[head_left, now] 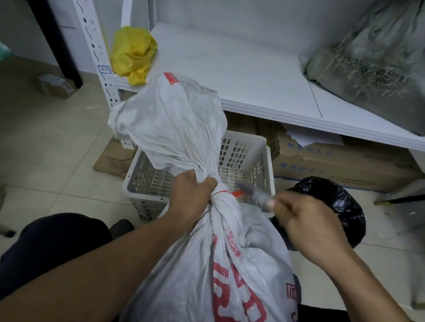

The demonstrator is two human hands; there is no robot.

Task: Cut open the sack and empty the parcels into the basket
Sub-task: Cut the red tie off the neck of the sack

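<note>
1. Gripping sack [238, 271] neck at red tie [230, 193]: left hand [193, 196], fist tight.
2. Blurred knife [252, 191] near tie, held in right hand [301, 213]; a slip could nick left knuckles.
3. Basket [246, 135] just behind sack; parcels unseen inside.

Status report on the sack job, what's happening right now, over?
Left hand grips sack neck above orange tie. Right hand holds blurred blade at the tie. Sack tied shut; basket behind it, partly hidden.
</note>
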